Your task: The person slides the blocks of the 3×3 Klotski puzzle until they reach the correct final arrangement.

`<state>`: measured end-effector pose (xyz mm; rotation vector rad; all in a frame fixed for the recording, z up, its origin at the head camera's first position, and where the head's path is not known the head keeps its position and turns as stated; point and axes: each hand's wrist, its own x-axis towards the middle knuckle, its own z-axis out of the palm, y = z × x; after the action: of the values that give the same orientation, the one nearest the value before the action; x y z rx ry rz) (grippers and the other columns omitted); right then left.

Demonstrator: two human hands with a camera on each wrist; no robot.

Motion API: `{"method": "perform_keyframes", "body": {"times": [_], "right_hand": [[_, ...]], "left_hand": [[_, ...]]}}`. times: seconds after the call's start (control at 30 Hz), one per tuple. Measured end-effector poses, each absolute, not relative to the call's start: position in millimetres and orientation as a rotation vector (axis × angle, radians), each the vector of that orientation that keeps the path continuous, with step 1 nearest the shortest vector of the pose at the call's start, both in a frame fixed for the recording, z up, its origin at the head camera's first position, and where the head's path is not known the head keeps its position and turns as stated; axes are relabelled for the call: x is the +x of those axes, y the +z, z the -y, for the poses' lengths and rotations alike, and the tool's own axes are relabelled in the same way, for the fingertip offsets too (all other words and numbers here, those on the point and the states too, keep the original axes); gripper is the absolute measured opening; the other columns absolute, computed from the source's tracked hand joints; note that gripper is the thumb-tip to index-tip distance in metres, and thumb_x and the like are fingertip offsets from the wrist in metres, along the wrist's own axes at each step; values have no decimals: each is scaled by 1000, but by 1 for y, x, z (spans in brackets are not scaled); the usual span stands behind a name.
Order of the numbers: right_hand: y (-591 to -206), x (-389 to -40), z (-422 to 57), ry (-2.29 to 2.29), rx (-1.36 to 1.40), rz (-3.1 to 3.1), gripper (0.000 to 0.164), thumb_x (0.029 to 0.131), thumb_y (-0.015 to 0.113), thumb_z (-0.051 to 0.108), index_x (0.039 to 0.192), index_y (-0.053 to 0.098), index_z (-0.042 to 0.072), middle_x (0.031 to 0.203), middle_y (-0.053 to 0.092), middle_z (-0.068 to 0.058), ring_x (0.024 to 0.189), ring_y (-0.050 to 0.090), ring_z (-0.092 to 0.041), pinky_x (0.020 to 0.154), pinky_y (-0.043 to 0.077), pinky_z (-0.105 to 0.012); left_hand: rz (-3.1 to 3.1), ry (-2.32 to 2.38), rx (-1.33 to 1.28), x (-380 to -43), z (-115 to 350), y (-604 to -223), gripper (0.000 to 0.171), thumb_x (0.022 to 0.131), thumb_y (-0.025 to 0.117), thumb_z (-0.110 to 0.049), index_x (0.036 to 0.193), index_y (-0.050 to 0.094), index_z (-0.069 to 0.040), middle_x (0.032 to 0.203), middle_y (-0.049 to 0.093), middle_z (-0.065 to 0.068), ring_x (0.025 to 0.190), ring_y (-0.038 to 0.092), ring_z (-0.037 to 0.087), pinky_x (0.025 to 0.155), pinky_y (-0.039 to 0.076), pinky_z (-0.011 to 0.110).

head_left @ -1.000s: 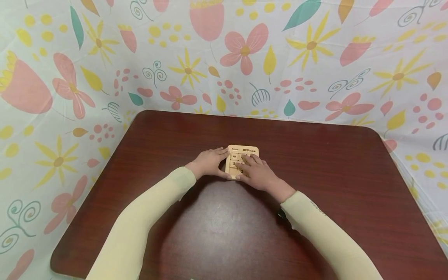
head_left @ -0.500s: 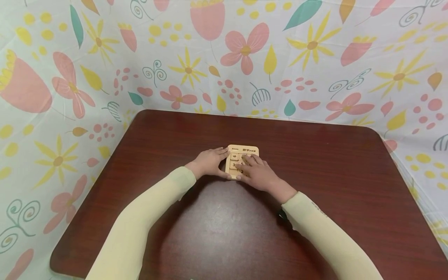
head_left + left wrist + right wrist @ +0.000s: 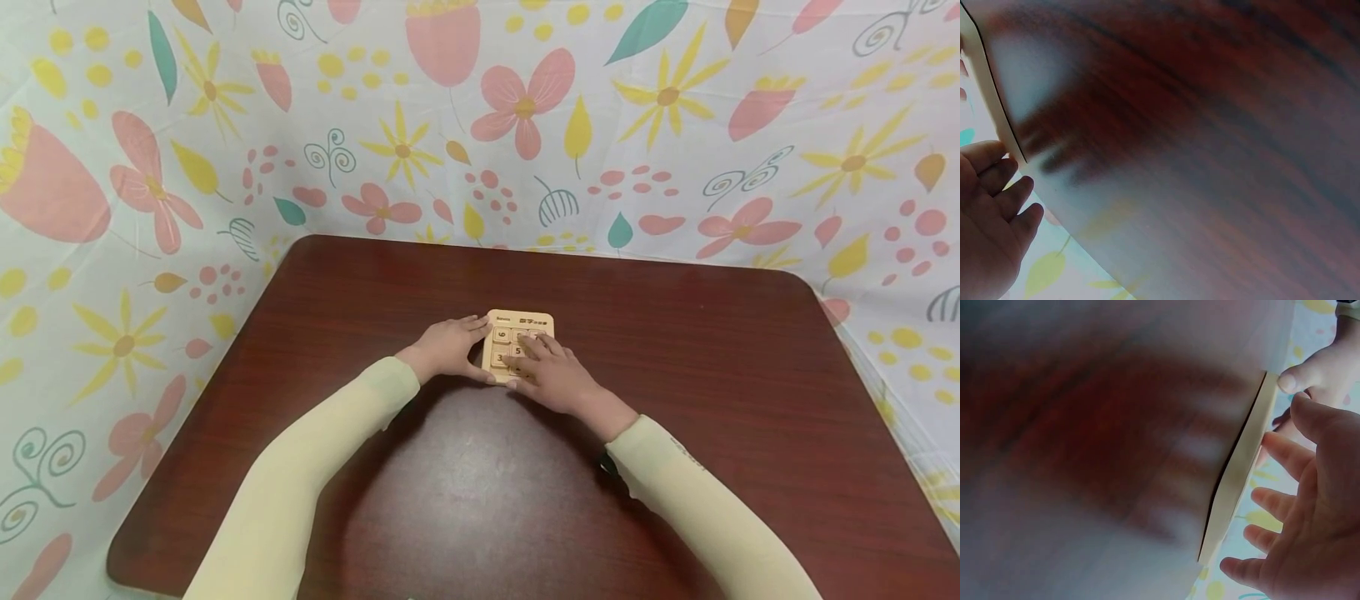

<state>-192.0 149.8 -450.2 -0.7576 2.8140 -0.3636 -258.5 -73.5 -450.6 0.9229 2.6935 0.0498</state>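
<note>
A pale wooden number slide puzzle (image 3: 514, 320) lies flat on the dark red-brown table. My left hand (image 3: 447, 347) braces its left side, thumb at the near left corner and fingertips near the far left corner. Over its right part lies my right hand (image 3: 555, 372), fingers spread, one fingertip at the tile marked 3 (image 3: 499, 358). Tiles 6 and 5 also show; others are hidden under the fingers. The left wrist view shows my left hand (image 3: 988, 228) with loosely extended fingers by the puzzle's edge (image 3: 988, 81). Similarly spread is my right hand (image 3: 1310, 519) beside the puzzle (image 3: 1241, 469).
The wooden table (image 3: 675, 358) has rounded corners and extends around the puzzle on every side. Behind it and to the left hangs a white cloth (image 3: 450, 117) with flowers and leaves. A light spot shines on the tabletop nearer me.
The 3 tile has slid toward me, down the puzzle's left column. My right hand's finger has moved down with it. My left hand has stayed in place.
</note>
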Motion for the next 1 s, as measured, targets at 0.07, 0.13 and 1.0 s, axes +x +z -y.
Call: {"method": "perform_keyframes", "body": {"times": [0.07, 0.13, 1.0], "right_hand": [[-451, -191, -150, -365, -765, -2821, 49, 105, 53, 43, 148, 57, 21, 166, 35, -19, 154, 27, -50, 116, 33, -73], [-451, -189, -150, -364, -768, -2824, 49, 105, 53, 44, 148, 57, 21, 166, 35, -19, 154, 27, -50, 116, 33, -73], [-451, -186, -154, -347, -799, -2806, 50, 101, 61, 43, 147, 58, 24, 164, 38, -18, 154, 27, -50, 114, 34, -74]], "left_hand": [[-2693, 54, 920, -258, 74, -450, 105, 84, 68, -72, 162, 31, -13, 171, 26, 4, 159, 28, 25, 126, 34, 46], [-2693, 59, 916, -258, 74, -450, 104, 84, 68, -72, 162, 32, -13, 171, 26, 4, 159, 28, 25, 126, 34, 46], [-2703, 17, 916, -259, 71, -452, 105, 84, 68, -73, 162, 32, -12, 171, 27, 4, 159, 29, 24, 126, 35, 43]]}}
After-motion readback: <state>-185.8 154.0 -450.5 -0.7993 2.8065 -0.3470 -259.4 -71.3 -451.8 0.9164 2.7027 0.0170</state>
